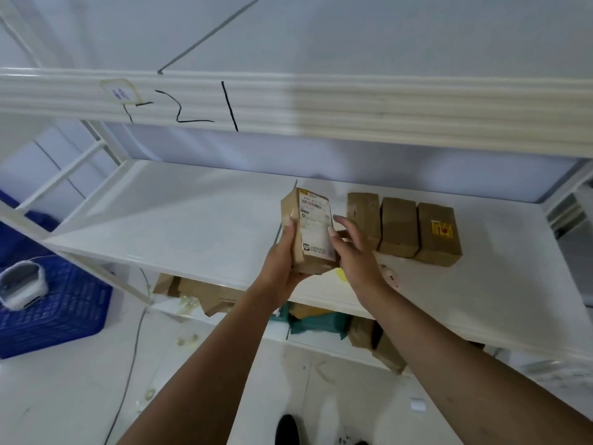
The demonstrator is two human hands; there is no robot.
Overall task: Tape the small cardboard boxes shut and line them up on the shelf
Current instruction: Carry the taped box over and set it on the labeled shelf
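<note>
- The small cardboard box (309, 231) with the white shipping label is held up just over the front part of the shelf (176, 220). It's tilted a bit, label side facing the camera.
- The left hand (284, 252) has it from the lower left. Its fingers are curled under and round the box with the thumb up the left edge, so it's properly clamped on.
- The right hand (353, 248) is on the box's right side. Its fingers are fairly straight and slightly apart, only touching the edge, with the thumb tip on the label.
- Just right of those fingers, three more stand in a row on the shelf, side by side. The nearest box (364, 218) is almost against the fingers, then comes the middle box (399, 226), then the far box (438, 234) with a yellow sticker.
- The shelf is a white board in a white metal frame, with a pale wall behind it.
- Above the fingers there's the upper beam (321, 104) with black marker scribbles on it.
- Below the hands, the lower shelf (321, 348) has cardboard pieces and green packets (317, 322).
- Way off left of the fingers, a blue crate (54, 309) sits on the white floor (80, 396), and a thin cable (134, 342) runs past it.
</note>
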